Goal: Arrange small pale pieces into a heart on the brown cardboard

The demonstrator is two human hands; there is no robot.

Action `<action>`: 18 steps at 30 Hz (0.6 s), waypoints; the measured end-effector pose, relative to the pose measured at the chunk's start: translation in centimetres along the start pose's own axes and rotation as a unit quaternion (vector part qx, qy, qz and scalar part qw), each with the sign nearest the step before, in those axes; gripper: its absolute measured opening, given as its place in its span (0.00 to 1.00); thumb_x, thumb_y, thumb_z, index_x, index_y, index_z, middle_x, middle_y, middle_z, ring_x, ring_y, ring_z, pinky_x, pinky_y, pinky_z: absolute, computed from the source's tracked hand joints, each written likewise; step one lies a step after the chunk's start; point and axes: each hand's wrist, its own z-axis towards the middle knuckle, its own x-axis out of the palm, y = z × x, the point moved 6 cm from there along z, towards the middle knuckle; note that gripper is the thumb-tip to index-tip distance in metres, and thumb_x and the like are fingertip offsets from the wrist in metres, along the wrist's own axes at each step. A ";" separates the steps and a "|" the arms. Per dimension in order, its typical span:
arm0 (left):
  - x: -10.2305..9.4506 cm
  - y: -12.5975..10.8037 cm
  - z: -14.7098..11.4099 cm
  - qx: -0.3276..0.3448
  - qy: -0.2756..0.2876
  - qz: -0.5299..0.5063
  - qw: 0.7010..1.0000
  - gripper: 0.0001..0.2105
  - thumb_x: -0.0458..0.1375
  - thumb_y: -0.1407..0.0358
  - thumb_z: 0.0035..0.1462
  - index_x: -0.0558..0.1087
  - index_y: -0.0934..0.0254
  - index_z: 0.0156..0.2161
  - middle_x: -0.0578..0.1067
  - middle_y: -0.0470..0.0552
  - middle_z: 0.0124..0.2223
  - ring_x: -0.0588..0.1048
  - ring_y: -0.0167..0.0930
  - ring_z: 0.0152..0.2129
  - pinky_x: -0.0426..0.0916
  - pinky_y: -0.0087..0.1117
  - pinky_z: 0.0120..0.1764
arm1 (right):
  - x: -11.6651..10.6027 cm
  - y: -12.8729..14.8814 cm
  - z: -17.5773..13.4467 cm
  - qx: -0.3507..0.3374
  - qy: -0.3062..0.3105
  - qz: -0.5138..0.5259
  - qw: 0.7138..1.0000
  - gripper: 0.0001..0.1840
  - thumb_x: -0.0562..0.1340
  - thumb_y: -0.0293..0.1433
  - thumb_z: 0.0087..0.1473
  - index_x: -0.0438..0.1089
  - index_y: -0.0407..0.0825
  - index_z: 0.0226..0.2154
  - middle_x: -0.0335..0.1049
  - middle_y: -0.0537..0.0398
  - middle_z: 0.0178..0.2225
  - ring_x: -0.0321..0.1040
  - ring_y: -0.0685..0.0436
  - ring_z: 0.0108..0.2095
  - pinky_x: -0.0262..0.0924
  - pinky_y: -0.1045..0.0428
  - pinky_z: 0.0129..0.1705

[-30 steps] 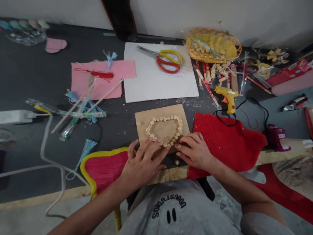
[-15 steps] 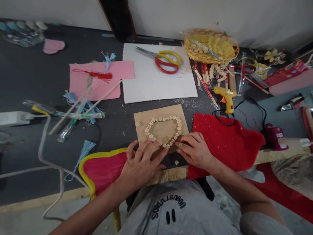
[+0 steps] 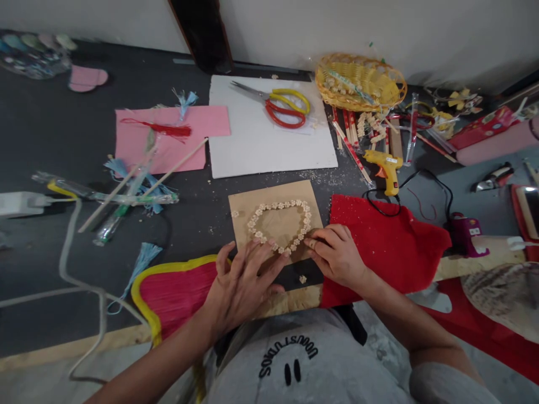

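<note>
A loop of small pale flower-shaped pieces (image 3: 306, 216), pointed toward me, lies on a square of brown cardboard (image 3: 240, 205). My left hand (image 3: 246, 275) is spread, its fingertips resting at the loop's lower left side and point. At the lower right side of the loop, my right hand (image 3: 339, 255) has its fingers curled together, thumb against fingertips. What lies between them, if anything, is hidden. One loose flower piece (image 3: 302, 279) sits on the dark table below the cardboard, and another flower piece (image 3: 235, 214) is at the cardboard's left edge.
Red felt (image 3: 387, 247) lies on the right, below a yellow glue gun (image 3: 388, 168) with a black cord. Scissors (image 3: 286, 106) rest on a white board (image 3: 240, 151). A yellow basket (image 3: 360, 104) stands behind. Leftward are pink sheets (image 3: 214, 120), sticks, tassels and a white cable (image 3: 67, 252).
The view has shifted slightly, moving the scene a little left. My right fingers stay curled by the loop with little change; my left hand keeps its place on it.
</note>
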 end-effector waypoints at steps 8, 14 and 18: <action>0.1 0.2 0.0 -0.004 -0.002 -0.011 1.000 0.24 0.62 0.45 0.60 0.75 0.48 0.58 0.74 0.55 0.59 0.66 0.44 0.59 0.44 0.52 0.67 | -0.6 -1.3 0.3 0.030 -0.001 -0.017 0.999 0.12 0.59 0.29 0.66 0.76 0.48 0.49 0.76 0.47 0.43 0.64 0.39 0.45 0.64 0.44 0.45; 0.0 0.1 0.0 -0.005 -0.005 -0.009 1.000 0.24 0.63 0.45 0.59 0.76 0.48 0.58 0.75 0.55 0.59 0.65 0.44 0.59 0.44 0.53 0.67 | -0.2 -1.4 0.4 0.039 0.014 -0.031 0.999 0.13 0.60 0.30 0.66 0.76 0.51 0.50 0.76 0.48 0.43 0.63 0.39 0.44 0.62 0.44 0.44; 0.1 0.1 0.0 -0.005 0.000 -0.004 1.000 0.24 0.62 0.45 0.60 0.75 0.47 0.59 0.74 0.54 0.60 0.65 0.44 0.60 0.44 0.53 0.68 | -0.1 -1.4 0.4 0.042 0.015 -0.036 0.998 0.14 0.60 0.30 0.66 0.76 0.52 0.51 0.76 0.48 0.43 0.63 0.39 0.44 0.61 0.44 0.43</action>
